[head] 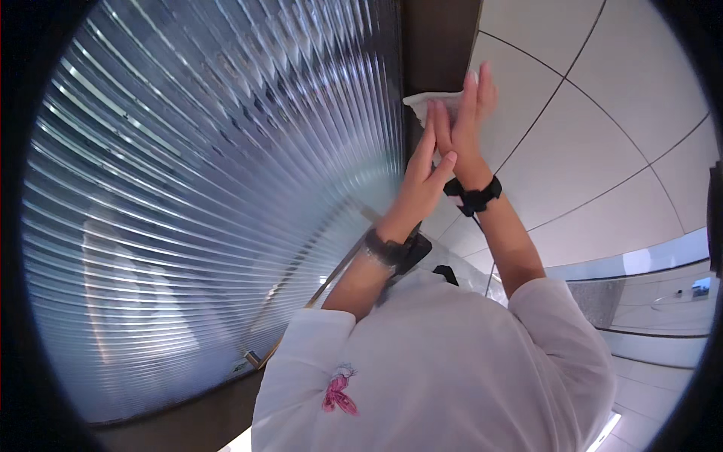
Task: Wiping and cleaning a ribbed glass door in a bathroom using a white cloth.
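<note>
A thin white cloth or tissue (pixel 443 100) sticks out between my hands, beside a dark upright frame. My right hand (pixel 470 133) has it between the thumb side and the straight fingers. Close beside it, my left hand (pixel 423 178) reaches up with its fingertips against the cloth's lower edge. Its thumb lies near the heel of my right hand. How firmly the left fingers grip the cloth is hidden by the overlap. Black bands circle both wrists, and a black device (pixel 415 251) sits by the left one.
A ribbed glass panel (pixel 226 198) fills the left side, next to the dark frame (pixel 438 51). Large pale tiles (pixel 593 169) with dark joints cover the right. A thin brass-coloured bar (pixel 339 268) runs by my left forearm. My white shirt (pixel 452 367) spans the bottom.
</note>
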Action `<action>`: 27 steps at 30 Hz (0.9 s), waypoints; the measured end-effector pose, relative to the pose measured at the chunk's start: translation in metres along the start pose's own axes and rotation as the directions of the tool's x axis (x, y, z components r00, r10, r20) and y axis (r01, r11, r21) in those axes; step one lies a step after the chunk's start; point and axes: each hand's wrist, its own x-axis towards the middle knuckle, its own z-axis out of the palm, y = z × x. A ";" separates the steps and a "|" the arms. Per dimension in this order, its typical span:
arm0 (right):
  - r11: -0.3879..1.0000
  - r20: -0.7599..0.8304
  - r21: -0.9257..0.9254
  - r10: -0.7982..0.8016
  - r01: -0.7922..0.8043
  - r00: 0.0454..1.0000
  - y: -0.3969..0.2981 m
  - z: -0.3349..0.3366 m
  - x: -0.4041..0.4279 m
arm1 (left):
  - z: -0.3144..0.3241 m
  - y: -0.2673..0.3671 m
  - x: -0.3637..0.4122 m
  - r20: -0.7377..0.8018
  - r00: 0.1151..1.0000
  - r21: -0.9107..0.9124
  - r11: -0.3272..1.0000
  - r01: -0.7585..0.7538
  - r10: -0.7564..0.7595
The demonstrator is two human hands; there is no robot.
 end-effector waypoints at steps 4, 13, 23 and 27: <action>0.989 -0.005 -0.003 0.146 -0.146 0.989 -0.017 -0.018 -0.059 | -0.003 0.005 -0.002 0.002 1.000 -0.244 0.970 -0.005 0.006; 0.738 0.451 -0.634 0.107 0.233 0.886 -0.028 -0.016 -0.028 | -0.036 0.026 -0.016 -0.137 0.989 0.107 0.994 -0.031 0.046; 0.925 0.790 -0.374 0.279 0.070 0.546 -0.005 -0.010 -0.148 | -0.077 0.063 -0.084 -0.163 0.985 0.375 0.920 0.115 -0.056; 0.928 0.959 -0.253 0.279 0.272 -0.059 0.036 -0.016 -0.276 | -0.082 0.069 -0.097 -0.151 0.986 0.384 0.915 0.126 -0.073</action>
